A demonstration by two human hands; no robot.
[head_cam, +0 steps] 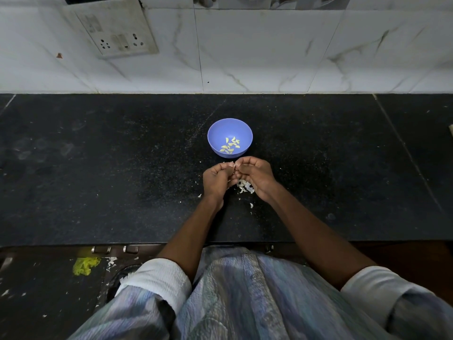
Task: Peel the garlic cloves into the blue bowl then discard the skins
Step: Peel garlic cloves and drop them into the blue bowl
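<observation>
A blue bowl [215, 131] stands on the black counter with several peeled garlic cloves [230, 145] lying in its bottom. Just in front of the bowl my left hand [217, 180] and my right hand [257, 175] meet, fingers curled. Both pinch a small garlic clove [231, 165] between their fingertips; only a pale bit of it shows. A heap of white garlic skins [245, 186] lies on the counter under my right hand, partly hidden by it.
Loose skin flakes [251, 205] are scattered on the black counter [98, 180] near my wrists. A marble-tiled wall with a socket plate [117, 28] rises behind the counter. Below the counter's front edge lie a yellow scrap [84, 265] and more flakes on the floor.
</observation>
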